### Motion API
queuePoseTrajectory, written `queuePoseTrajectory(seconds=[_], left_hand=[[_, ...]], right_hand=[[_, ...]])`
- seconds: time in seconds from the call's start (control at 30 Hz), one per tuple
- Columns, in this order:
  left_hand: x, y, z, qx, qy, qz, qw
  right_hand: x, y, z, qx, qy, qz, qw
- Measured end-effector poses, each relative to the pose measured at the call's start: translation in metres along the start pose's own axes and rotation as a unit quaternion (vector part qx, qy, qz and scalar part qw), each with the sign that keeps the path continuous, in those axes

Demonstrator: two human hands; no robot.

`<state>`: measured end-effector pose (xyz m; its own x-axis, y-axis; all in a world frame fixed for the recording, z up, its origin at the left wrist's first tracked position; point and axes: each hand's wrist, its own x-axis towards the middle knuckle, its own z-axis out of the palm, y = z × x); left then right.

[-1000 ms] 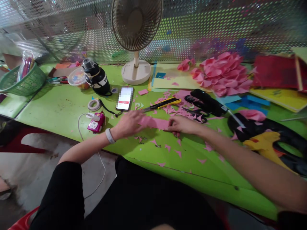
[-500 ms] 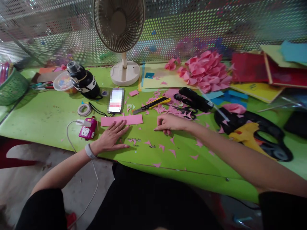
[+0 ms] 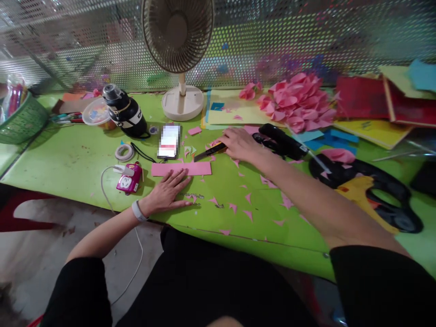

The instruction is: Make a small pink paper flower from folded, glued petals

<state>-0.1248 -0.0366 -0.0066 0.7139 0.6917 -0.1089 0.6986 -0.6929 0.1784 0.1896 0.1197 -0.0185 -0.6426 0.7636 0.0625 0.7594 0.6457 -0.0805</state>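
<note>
My left hand [image 3: 166, 193] lies flat with its fingers spread, fingertips resting on a pink paper strip [image 3: 199, 169] on the green table. A white band circles that wrist. Behind the strip, my right hand [image 3: 236, 143] has its fingers closed over the yellow handle of a box cutter [image 3: 209, 151]. The cutter's blade end points left, toward the phone, and much of the handle is hidden under my fingers. Pink paper scraps [image 3: 248, 198] are scattered around and below my right forearm.
A phone [image 3: 169, 141], tape roll [image 3: 124, 152], magenta plug adapter [image 3: 129, 178] and black bottle [image 3: 126, 113] stand left. A fan [image 3: 182, 102] is behind. Pink paper petals [image 3: 299, 102] are heaped at the back right, near a black glue gun [image 3: 286, 141].
The pink strip was between both hands and now lies flat under my left fingertips. My right hand has let go of it and moved back onto the box cutter.
</note>
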Motion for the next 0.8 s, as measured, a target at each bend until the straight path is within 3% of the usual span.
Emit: queuePoseTrajectory(seconds=[0.13,0.3,0.53,0.8], left_hand=[[0.006,0.007,0.004,0.003,0.007,0.002,1.0],[0.018,0.015,0.01,0.005,0.015,0.017,1.0],[0.041,0.018,0.009,0.018,0.083,0.031,0.996],[0.051,0.015,0.016,0.023,0.089,0.025,0.995]], right_hand=[[-0.017,-0.016,-0.019,-0.009,0.038,0.083,0.996],[-0.072,-0.03,-0.048,0.062,0.047,0.214,0.974],[-0.144,-0.022,-0.022,0.108,0.004,0.293,0.95],[-0.145,-0.03,-0.016,0.086,-0.046,0.299,0.949]])
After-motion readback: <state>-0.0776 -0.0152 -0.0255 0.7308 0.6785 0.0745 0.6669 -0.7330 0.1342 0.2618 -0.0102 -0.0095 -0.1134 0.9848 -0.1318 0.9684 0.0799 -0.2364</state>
